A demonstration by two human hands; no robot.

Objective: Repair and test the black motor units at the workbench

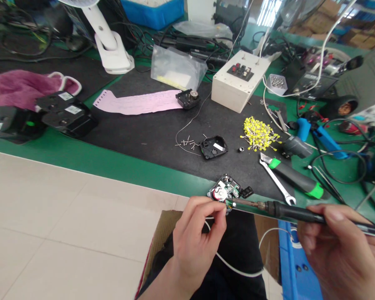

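My right hand point(343, 246) is closed around a soldering iron point(295, 211), its tip pointing left. That tip reaches the lower side of a small open device point(225, 191) with a green circuit board and a round silver part, at the table's front edge. My left hand point(200, 233) is pinched against the device's lower edge; what lies between thumb and finger is too small to make out. From under this hand a white cable point(237, 268) loops down over the lap. Behind the device lies an open black housing half point(214, 147), with several small screws point(189, 143) beside it.
To the right lie a wrench point(276, 180), a utility knife point(295, 177) and a pile of yellow-headed parts point(258, 133). A white switch box point(237, 81) stands farther back. At left are a pink paper strip point(137, 102) and black housings point(67, 114). A blue crate point(300, 266) sits below right.
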